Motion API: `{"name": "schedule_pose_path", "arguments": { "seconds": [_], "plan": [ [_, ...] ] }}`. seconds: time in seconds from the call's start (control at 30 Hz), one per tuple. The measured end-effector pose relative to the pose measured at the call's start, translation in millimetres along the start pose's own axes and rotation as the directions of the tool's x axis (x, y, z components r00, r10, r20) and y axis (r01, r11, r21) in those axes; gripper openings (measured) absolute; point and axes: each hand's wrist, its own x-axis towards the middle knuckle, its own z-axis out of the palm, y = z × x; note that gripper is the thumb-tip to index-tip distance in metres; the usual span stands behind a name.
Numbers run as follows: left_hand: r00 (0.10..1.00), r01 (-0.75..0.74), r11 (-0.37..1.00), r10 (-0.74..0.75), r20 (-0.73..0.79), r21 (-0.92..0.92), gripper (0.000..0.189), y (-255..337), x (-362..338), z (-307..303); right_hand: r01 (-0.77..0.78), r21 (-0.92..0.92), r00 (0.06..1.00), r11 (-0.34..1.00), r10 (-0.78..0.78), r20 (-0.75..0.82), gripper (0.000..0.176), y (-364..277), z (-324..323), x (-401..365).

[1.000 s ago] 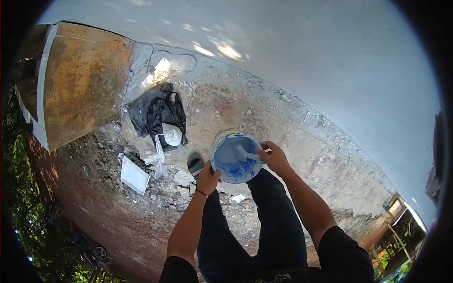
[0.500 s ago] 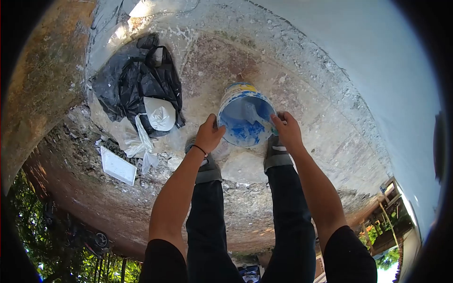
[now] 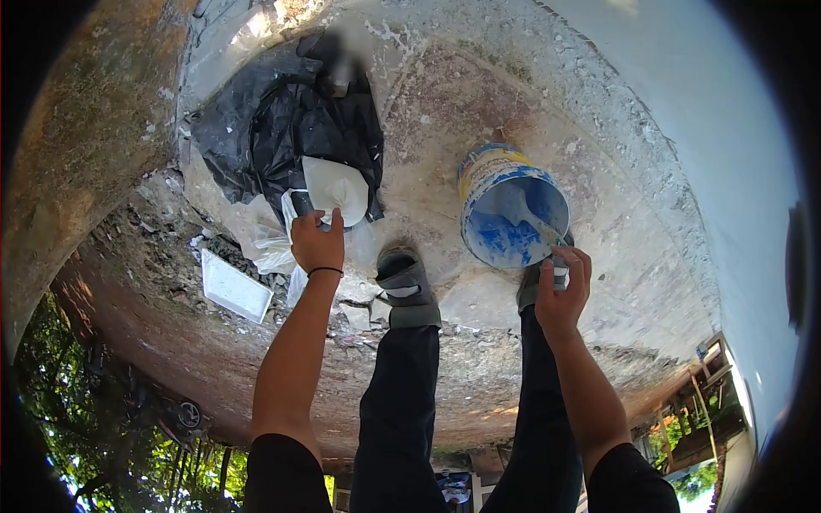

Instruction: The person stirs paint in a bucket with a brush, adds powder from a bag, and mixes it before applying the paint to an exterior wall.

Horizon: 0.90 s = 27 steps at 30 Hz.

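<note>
My left hand closes around a small dark grey object, whose kind I cannot make out. It is at the lower left edge of a white bag of powder, which rests on black plastic sheeting. My right hand grips the grey handle of a putty knife. The wide, pale end of that tool reaches into a blue-smeared bucket, tilted with its mouth towards me. Patches of blue coat the bucket's inside.
A white rectangular tray lies on rubble at the left. Thin clear plastic bunches beside the white bag. My shoe stands between bag and bucket. A pale wall rises on the right.
My left hand has left the bucket's rim and moved to the white bag, now with a dark grey object in it. My right hand has shifted from the rim to the putty knife's handle.
</note>
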Motion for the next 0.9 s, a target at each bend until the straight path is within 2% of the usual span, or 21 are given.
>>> {"name": "schedule_pose_path", "arguments": {
  "seconds": [0.03, 0.1, 0.13, 0.17, 0.23, 0.27, 0.33, 0.37, 0.43, 0.7, 0.77, 0.9],
  "plan": [
    [1.000, 0.001, 1.000, -0.001, -0.001, 0.000, 0.024, -4, -2, 5, 0.001, 0.001, 1.000, 1.000, -0.001, 0.001, 0.019, -7, 3, -4],
    [0.971, 0.235, 0.945, -0.219, 0.093, -0.227, 0.030, -12, -7, 19, 0.236, -0.133, 0.972, 0.963, -0.236, 0.011, 0.021, -22, 7, -11],
    [0.973, 0.230, 0.916, -0.206, 0.108, -0.328, 0.035, -15, -7, 25, 0.182, -0.086, 0.983, 0.979, -0.181, 0.016, 0.021, -30, 10, -13],
    [0.972, 0.234, 0.914, -0.210, 0.105, -0.331, 0.035, -19, -6, 30, 0.188, -0.086, 0.982, 0.978, -0.187, 0.018, 0.021, -35, 13, -15],
    [0.936, 0.351, 0.837, -0.310, 0.165, -0.421, 0.033, -17, -2, 31, 0.073, 0.026, 0.995, 0.997, -0.075, 0.069, 0.018, -41, 16, -17],
    [0.935, 0.354, 0.833, -0.313, 0.165, -0.425, 0.033, -18, 0, 33, 0.057, 0.036, 0.994, 0.998, -0.061, 0.095, 0.017, -44, 17, -17],
    [0.891, 0.454, 0.694, -0.355, 0.284, -0.558, 0.032, -24, 2, 38, 0.043, 0.034, 0.991, 0.998, -0.047, 0.121, 0.017, -42, 18, -19],
    [0.888, 0.459, 0.692, -0.366, 0.277, -0.558, 0.032, -30, 2, 39, 0.025, 0.040, 0.988, 0.999, -0.031, 0.149, 0.017, -43, 22, -19],
    [0.934, 0.352, 0.749, -0.247, 0.257, -0.562, 0.033, -21, 0, 33, 0.023, 0.044, 0.984, 0.999, -0.030, 0.173, 0.017, -43, 25, -20],
    [0.909, 0.413, 0.707, -0.360, 0.210, -0.575, 0.030, -21, -11, 41, -0.026, 0.098, 0.965, 0.995, -0.001, 0.263, 0.014, -47, 29, -23],
    [0.948, 0.253, 0.807, -0.317, -0.029, -0.534, 0.026, -14, -18, 39, -0.026, 0.103, 0.950, 0.994, -0.008, 0.312, 0.013, -47, 31, -24],
    [0.942, 0.255, 0.801, -0.333, -0.050, -0.541, 0.025, -4, -17, 37, -0.040, 0.136, 0.936, 0.990, -0.010, 0.351, 0.012, -51, 38, -23]
  ]
}}
